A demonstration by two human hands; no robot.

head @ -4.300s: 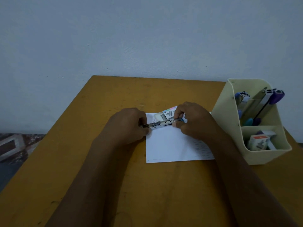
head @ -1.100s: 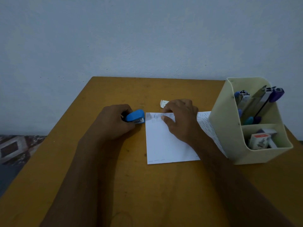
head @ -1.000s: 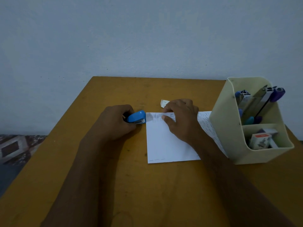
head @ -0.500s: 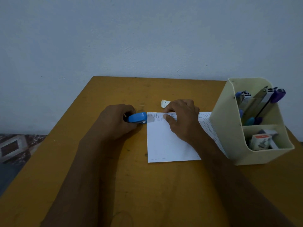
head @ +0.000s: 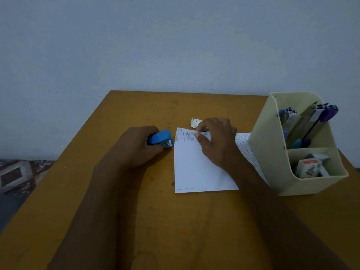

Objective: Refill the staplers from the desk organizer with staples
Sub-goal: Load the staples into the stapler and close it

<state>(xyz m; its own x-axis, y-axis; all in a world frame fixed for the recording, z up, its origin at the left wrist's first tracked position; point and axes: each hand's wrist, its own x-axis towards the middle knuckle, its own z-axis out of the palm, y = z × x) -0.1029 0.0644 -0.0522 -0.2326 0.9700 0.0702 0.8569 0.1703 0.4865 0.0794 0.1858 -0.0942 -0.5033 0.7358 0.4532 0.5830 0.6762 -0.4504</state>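
Wood, yellow-brown and scuffed, makes the desk (head: 136, 221), which butts against a pale, faintly rough wall (head: 175, 45); patterned floor tiles (head: 15, 174) show past its left edge. At the right stands a cream plastic organizer (head: 272, 152) with rounded corners and two compartments; the taller back one holds staplers (head: 309, 121) standing on end, one of them purple-topped, packed too closely to count; the low front one holds a small staple box (head: 308, 168) with an orange band. The organizer's left wall hides the right edge of a white sheet of paper (head: 189, 170) lying flat mid-desk; short dark marks run in rows along the sheet's top and right side, with a few dashes near the bottom edge. A small folded white scrap (head: 194, 122) lies just beyond the sheet, partly behind the right hand (head: 216, 143); that hand has its fingers curled over the sheet's top edge and its thumb on the face, pinching the paper there; its forearm crosses the sheet's lower right corner. The left hand (head: 136, 147) is wrapped round the rear of a small blue stapler (head: 161, 138), smooth plastic on top with a metal nose; the nose points at the sheet's top left corner, just beside it with a narrow gap; whether the stapler touches the wood cannot be told.
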